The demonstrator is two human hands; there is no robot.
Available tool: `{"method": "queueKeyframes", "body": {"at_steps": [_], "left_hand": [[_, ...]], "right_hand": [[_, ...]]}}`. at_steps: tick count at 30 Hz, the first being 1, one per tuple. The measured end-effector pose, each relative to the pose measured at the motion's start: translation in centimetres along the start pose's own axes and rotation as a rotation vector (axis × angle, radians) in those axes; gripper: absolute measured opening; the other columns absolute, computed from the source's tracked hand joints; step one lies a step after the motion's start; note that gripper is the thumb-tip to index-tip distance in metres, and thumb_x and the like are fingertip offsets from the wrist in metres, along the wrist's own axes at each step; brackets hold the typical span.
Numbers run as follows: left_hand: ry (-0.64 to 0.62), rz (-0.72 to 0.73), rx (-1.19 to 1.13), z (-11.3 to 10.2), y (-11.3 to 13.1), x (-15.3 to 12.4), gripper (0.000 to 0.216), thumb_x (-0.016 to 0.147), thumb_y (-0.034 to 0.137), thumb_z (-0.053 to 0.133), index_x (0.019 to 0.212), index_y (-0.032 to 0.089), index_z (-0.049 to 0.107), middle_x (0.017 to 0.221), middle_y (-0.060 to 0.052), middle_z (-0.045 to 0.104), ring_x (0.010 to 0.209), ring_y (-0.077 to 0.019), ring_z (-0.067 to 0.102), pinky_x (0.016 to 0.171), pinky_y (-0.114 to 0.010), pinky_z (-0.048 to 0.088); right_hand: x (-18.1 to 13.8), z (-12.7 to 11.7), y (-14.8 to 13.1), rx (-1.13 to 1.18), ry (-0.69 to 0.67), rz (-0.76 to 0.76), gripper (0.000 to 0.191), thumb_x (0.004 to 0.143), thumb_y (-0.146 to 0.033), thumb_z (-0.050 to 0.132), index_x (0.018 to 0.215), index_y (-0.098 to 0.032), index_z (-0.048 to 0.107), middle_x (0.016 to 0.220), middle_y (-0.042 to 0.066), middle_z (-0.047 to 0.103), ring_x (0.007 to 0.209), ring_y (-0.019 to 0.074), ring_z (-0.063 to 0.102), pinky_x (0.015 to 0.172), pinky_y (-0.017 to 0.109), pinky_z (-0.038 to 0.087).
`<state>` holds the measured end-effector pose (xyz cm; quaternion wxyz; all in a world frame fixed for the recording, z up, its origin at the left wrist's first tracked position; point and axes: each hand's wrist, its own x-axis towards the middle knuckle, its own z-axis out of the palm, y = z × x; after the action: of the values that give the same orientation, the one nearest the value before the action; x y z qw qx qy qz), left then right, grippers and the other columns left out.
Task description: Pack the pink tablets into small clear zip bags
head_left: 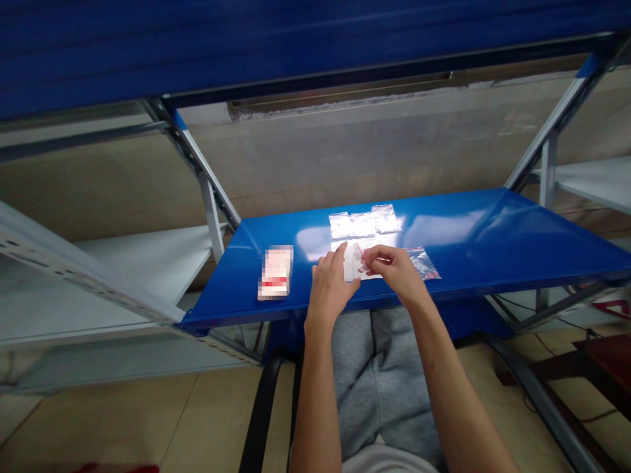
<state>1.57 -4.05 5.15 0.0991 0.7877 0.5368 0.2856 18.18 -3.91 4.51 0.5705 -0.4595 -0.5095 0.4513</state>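
My right hand [393, 268] is closed in a pinch on a small clear zip bag [361, 257] with a red strip along its edge. Beneath the bag lies a white sheet [349, 266], partly covered by my hands. My left hand [329, 284] rests at the sheet's left side, its thumb apart from its curved fingers. Just behind the sheet, several shiny clear packets [363, 225] form a row; glare hides their contents. Beside my right wrist lies another clear plastic bag [422, 263] with red at its edge.
A blurred-out pale stack with a red band [276, 272] sits on the left of the blue shelf [473, 243]. Another blue shelf [315, 46] hangs overhead. Metal uprights [197, 161] flank the work surface, with a grey wall [345, 144] behind. Black chair arms [263, 414] stand beside my legs.
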Motion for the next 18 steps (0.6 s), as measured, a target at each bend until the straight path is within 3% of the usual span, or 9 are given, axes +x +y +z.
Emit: {"method": "queueKeyframes", "body": {"at_steps": [3,6,10,13,18], "left_hand": [[0.004,-0.038,-0.079,-0.4,-0.3,-0.1,0.071,0.079,0.020,0.078,0.145,0.021,0.053,0.112,-0.008,0.068,0.110,-0.0298,0.063,0.096,-0.045,0.048],[-0.026,-0.068,-0.356,-0.7,-1.2,-0.1,0.074,0.073,0.028,0.087,0.141,0.021,0.058,0.102,-0.005,0.070,0.096,-0.0236,0.066,0.089,-0.037,0.052],[0.023,-0.170,-0.639,-0.8,-2.7,0.2,0.043,0.083,0.032,0.076,0.124,0.021,0.070,0.092,-0.003,0.072,0.082,-0.0178,0.067,0.077,-0.030,0.053],[0.071,-0.242,-0.800,-0.9,-3.3,0.3,0.036,0.083,0.030,0.073,0.117,0.018,0.070,0.082,-0.002,0.072,0.074,-0.0162,0.069,0.071,-0.027,0.053],[0.109,-0.296,-0.862,-1.1,-3.3,0.2,0.038,0.081,0.032,0.074,0.116,0.018,0.069,0.082,-0.003,0.077,0.069,-0.0170,0.072,0.065,-0.027,0.054]], "right_hand": [[0.1,-0.4,0.2,-0.015,-0.019,0.031,0.021,0.065,-0.026,0.064,0.081,-0.019,0.074,0.078,0.002,0.071,0.069,0.0171,0.067,0.067,0.032,0.059],[0.1,-0.7,0.4,-0.010,-0.053,0.046,0.021,0.067,-0.028,0.065,0.081,-0.018,0.077,0.080,0.003,0.073,0.068,0.0167,0.067,0.068,0.032,0.059],[0.0,-0.9,0.4,0.003,-0.075,0.060,0.021,0.070,-0.031,0.068,0.082,-0.018,0.078,0.085,0.005,0.075,0.069,0.0154,0.065,0.070,0.033,0.060],[-0.1,-1.0,0.4,0.010,-0.099,0.057,0.021,0.070,-0.032,0.069,0.083,-0.019,0.079,0.088,0.005,0.076,0.071,0.0159,0.064,0.071,0.034,0.060],[0.0,-1.1,1.1,0.058,-0.135,0.083,0.023,0.068,-0.030,0.068,0.085,-0.019,0.081,0.081,0.004,0.074,0.071,0.0167,0.064,0.071,0.033,0.058]]}}
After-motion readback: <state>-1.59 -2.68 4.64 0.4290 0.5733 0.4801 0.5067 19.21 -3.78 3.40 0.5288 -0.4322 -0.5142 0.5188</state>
